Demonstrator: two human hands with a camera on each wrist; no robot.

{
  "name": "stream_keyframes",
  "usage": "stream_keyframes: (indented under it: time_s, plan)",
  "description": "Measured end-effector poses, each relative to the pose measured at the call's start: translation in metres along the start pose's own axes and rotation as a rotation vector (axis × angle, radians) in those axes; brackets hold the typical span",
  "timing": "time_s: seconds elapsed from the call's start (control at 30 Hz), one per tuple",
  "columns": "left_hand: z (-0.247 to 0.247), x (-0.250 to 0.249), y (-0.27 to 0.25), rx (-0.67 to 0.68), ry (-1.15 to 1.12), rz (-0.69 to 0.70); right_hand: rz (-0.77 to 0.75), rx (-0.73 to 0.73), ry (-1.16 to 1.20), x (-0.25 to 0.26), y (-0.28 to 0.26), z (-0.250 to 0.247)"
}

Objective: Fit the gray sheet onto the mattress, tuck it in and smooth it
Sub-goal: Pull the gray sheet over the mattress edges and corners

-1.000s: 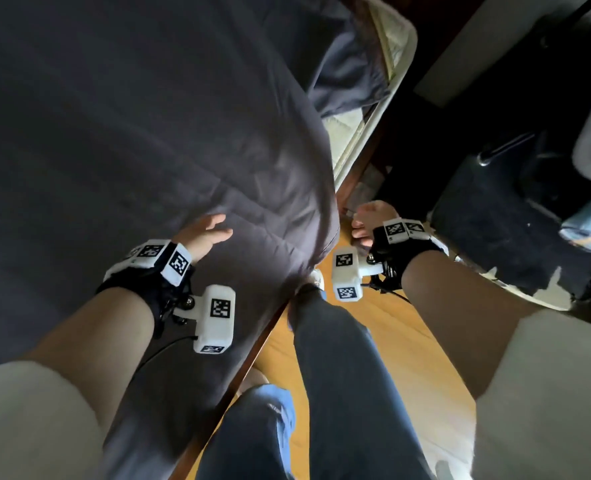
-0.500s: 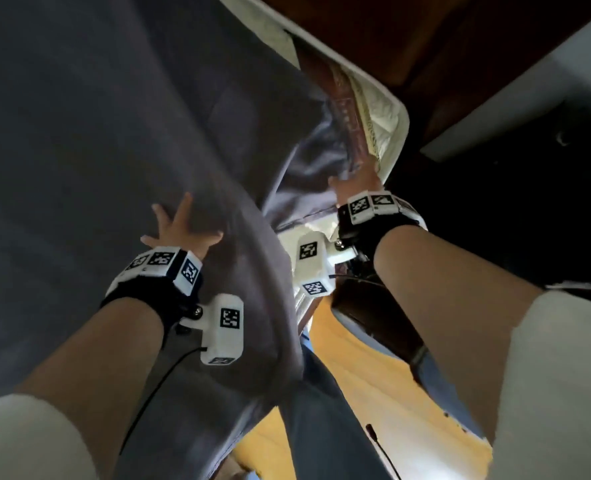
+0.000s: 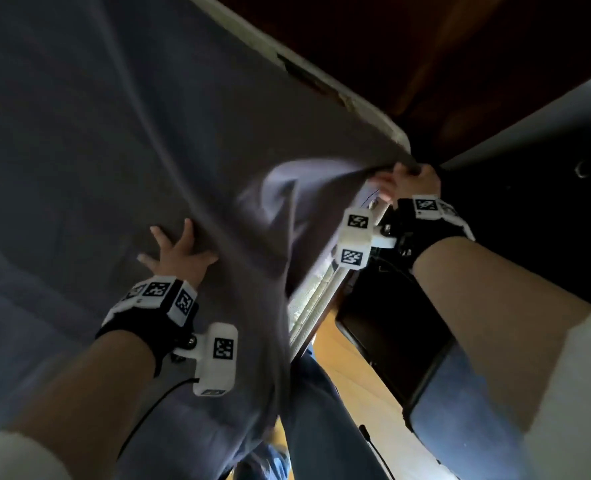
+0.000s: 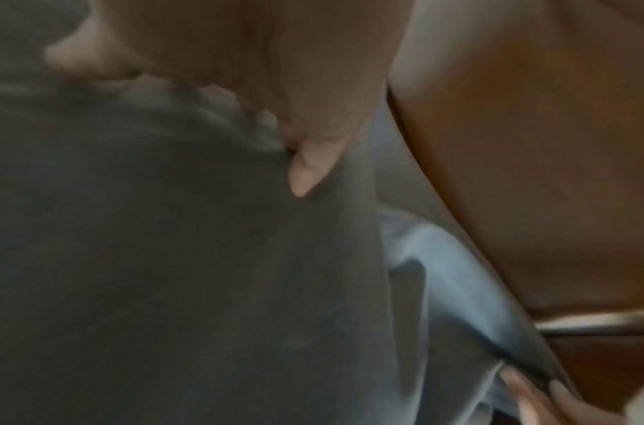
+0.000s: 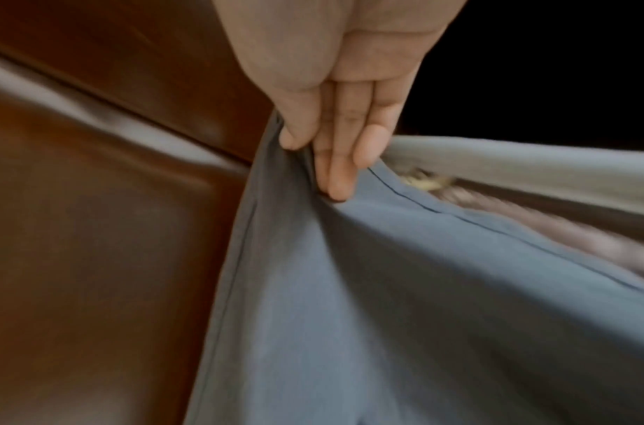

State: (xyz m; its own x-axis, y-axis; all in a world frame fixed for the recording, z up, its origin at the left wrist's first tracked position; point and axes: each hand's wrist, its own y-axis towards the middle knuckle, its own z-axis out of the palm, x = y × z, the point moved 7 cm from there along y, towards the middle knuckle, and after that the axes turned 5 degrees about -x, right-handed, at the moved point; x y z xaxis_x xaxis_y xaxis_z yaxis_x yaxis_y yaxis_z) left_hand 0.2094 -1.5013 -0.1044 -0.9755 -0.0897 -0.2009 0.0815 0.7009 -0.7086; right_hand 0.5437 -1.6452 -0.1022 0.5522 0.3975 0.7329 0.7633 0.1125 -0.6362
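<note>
— Head view?
— My left hand [image 3: 179,252] lies spread, fingers straight, on the gray sheet [image 3: 114,133] filling the frame's left; the mattress [image 3: 313,303] shows at centre.
— Right wrist view?
— My right hand [image 5: 335,95] pinches the sheet's hem, centre frame.

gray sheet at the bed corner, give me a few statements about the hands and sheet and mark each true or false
1. The right hand pinches the hem of the gray sheet. True.
2. The left hand grips a bunched fold of sheet. False: it rests spread on top of the sheet.
3. The sheet fully hides the mattress side. False: pale mattress shows below the right hand.
4. Dark wooden bed frame lies beside the pinched hem. True.
</note>
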Motion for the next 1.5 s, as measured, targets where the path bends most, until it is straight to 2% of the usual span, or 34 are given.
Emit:
stream_keyframes:
  time_s: [0.1, 0.17, 0.2, 0.23, 0.3, 0.37, 0.43, 0.5, 0.57, 0.67, 0.8, 0.9, 1.03, 1.27, 1.37, 1.5]
  plan:
    - [0.003, -0.027, -0.003, -0.011, -0.015, 0.103, -0.007, 0.114, 0.069, 0.039, 0.012, -0.013]
    - [0.007, -0.045, -0.003, 0.018, 0.015, 0.143, -0.008, 0.012, 0.023, 0.044, 0.024, -0.027]
    - [0.009, -0.051, -0.002, 0.037, 0.035, 0.153, -0.061, -0.100, -0.066, 0.045, 0.027, -0.033]
    - [0.011, -0.056, -0.001, 0.060, 0.057, 0.150, -0.119, -0.143, -0.151, 0.046, 0.025, -0.035]
    - [0.016, -0.060, 0.001, 0.094, 0.102, 0.137, -0.148, -0.147, -0.281, 0.036, 0.025, -0.030]
    - [0.018, -0.062, 0.003, 0.116, 0.129, 0.137, -0.144, -0.081, -0.354, 0.025, 0.021, -0.022]
    - [0.019, -0.061, 0.004, 0.126, 0.150, 0.138, -0.142, -0.023, -0.315, 0.015, 0.013, -0.022]
    - [0.020, -0.059, 0.006, 0.125, 0.192, 0.158, -0.119, -0.028, -0.286, 0.005, 0.000, -0.026]
    - [0.021, -0.056, 0.005, 0.110, 0.293, 0.212, -0.058, -0.069, -0.278, -0.010, -0.014, -0.035]
    - [0.026, -0.052, -0.010, 0.126, 0.367, 0.303, 0.043, -0.039, -0.303, -0.035, -0.041, -0.043]
    - [0.027, -0.029, -0.047, 0.173, 0.073, 0.335, 0.073, -0.014, -0.419, -0.057, -0.074, -0.048]
    - [0.014, -0.005, -0.074, 0.155, -0.245, 0.271, 0.035, 0.001, -0.458, -0.058, -0.103, -0.048]
    - [-0.007, 0.001, -0.088, 0.117, -0.261, 0.292, -0.026, 0.073, -0.524, -0.054, -0.111, -0.035]
    - [-0.021, -0.040, -0.047, 0.047, -0.037, 0.323, -0.143, 0.153, -0.668, -0.023, -0.067, 0.014]
    - [-0.008, -0.066, -0.025, 0.053, -0.029, 0.262, -0.209, 0.191, -0.801, -0.006, -0.038, 0.020]
    - [-0.007, -0.091, -0.004, -0.130, 0.013, 0.137, -0.305, 0.223, -0.951, 0.013, -0.001, 0.022]
